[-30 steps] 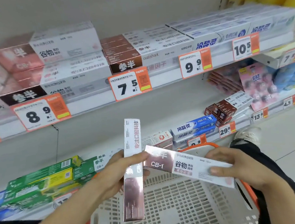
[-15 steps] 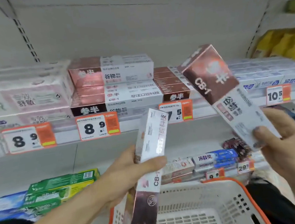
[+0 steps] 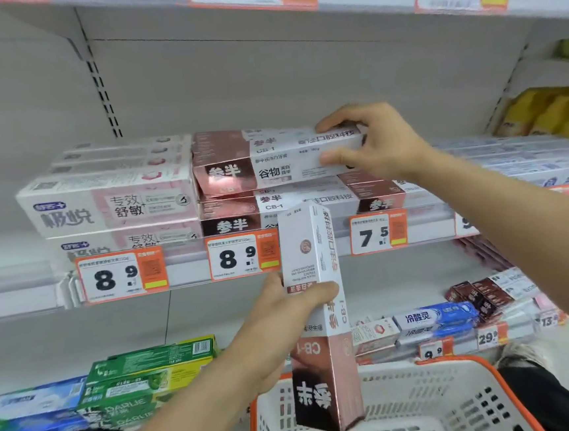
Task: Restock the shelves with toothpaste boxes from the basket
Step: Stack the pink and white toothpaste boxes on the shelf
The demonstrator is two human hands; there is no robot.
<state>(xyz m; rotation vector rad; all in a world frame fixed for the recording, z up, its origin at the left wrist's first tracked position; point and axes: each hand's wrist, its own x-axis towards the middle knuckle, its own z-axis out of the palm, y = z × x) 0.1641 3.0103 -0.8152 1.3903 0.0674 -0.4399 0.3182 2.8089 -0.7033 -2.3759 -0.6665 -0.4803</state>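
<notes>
Head view shows the right hand (image 3: 369,142) gripping the right end of a pink-and-white toothpaste box (image 3: 271,161), thumb under its front face and fingers over the top. This box lies level, long axis running left to right along the shelf edge (image 3: 184,268), seated on top of the stack of matching boxes (image 3: 302,201) above the 8.9 price tag (image 3: 242,256). Its left end sits just beside the neighbouring white-and-pink boxes (image 3: 110,203). Whether it is fully pushed back cannot be told.

The left hand (image 3: 285,321) is clamped round the middle of a second box (image 3: 319,315), thumb across the front. That box stands nearly upright, long axis top to bottom, dark end down over the basket (image 3: 464,402), white end up and overlapping the shelf edge in view. It hangs below and in front of the stack, well apart from the right hand.

Judgement: the placed box appears close to done. The second box stands crosswise to the stack, so it would need turning about a quarter turn to lie level before it can go on. The left hand holds it and is nearer the stack's left half; the right is occupied until it lets go.

No loose boxes are visible in the part of the basket that shows.
</notes>
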